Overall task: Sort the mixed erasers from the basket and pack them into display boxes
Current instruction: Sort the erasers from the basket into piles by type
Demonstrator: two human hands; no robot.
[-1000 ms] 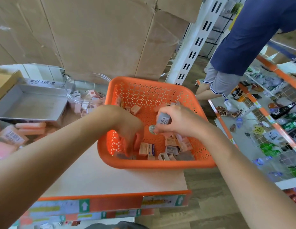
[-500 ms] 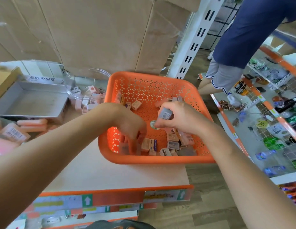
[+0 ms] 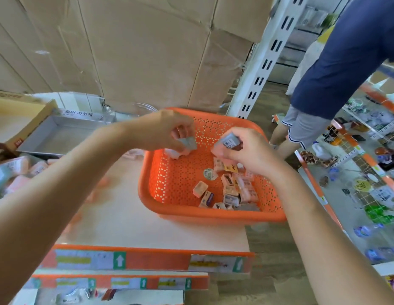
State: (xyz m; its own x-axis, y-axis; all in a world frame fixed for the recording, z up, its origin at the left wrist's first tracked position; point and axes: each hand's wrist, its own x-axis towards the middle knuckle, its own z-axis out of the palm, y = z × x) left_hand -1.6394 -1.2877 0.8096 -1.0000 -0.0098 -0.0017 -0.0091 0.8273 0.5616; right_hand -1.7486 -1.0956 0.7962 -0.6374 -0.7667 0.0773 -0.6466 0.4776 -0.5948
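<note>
Left hand fingers curled, pinching grey eraser over basket far-left corner. Right hand gripping barcoded eraser over basket middle. Loose erasers heaped in basket, near-right. Display box left of basket.

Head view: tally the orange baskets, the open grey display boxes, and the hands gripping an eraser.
Orange basket: 1
Open grey display box: 1
Hands gripping an eraser: 2, the left hand on a plain grey eraser and the right hand on a barcoded grey eraser
Total: 4
</note>
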